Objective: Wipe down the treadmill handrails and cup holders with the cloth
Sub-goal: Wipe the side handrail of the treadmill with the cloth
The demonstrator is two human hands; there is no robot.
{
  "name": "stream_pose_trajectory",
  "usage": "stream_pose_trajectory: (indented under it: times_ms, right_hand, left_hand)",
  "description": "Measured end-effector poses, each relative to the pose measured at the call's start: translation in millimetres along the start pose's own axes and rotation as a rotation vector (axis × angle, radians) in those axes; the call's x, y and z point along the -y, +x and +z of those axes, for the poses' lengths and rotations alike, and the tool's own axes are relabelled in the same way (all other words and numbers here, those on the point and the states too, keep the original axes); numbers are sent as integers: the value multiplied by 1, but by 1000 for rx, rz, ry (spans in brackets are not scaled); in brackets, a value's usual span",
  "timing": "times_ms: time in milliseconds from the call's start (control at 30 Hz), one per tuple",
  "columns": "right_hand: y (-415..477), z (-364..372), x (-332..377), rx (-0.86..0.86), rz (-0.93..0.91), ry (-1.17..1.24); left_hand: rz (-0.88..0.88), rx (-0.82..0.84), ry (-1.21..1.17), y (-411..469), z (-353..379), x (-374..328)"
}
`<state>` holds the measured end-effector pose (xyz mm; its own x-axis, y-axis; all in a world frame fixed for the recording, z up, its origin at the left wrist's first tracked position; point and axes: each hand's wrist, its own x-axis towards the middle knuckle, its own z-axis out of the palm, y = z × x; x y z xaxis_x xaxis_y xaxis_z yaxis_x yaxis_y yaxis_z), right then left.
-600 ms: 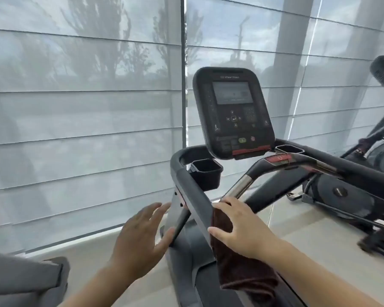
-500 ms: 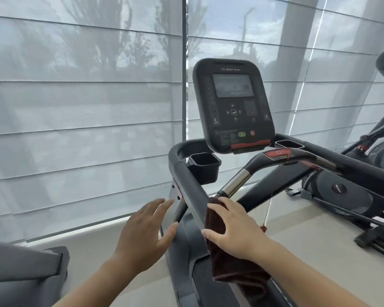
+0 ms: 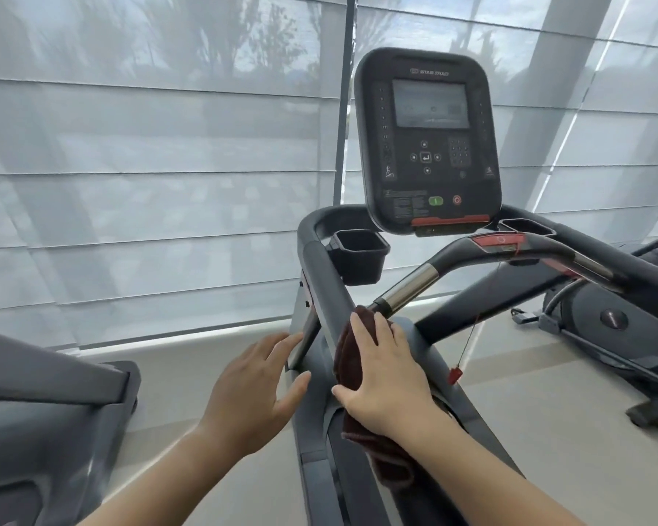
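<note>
Gym by blinds: cloth (image 3: 348,354) now further up left handrail (image 3: 325,286) under flat right hand (image 3: 386,377), left hand (image 3: 253,389) open, empty; cup holders (image 3: 358,248) pending.

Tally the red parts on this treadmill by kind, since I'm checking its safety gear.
Stop button: 1
Strip under the console: 1
Panel on the front handlebar: 1
Safety clip on its cord: 1
Total: 4

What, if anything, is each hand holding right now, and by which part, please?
The right hand presses the dark red cloth against the left handrail, gripping its upper part. The left hand is open, holding nothing.
</note>
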<state>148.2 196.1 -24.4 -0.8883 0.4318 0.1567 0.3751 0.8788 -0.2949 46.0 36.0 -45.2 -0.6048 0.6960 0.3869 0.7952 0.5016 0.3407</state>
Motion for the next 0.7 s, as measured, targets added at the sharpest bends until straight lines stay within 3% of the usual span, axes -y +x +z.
stream_pose_trajectory:
  times_ms: [233,433,567,700]
  right_hand:
    - [-6,5,-7,-172,-80,69]
    - [-11,-11,7,-218,-210,132]
    - [-9,-19,46,-150,-279,339]
    - [-3,-3,97,-23,-354,399]
  left_hand:
    - [-53,-4,8,-15,-6,8]
    - [-99,-45,3,-27,-31,32]
    - [-143,-64,-3,-41,-51,55]
    - [-189,-94,10,-63,-78,83]
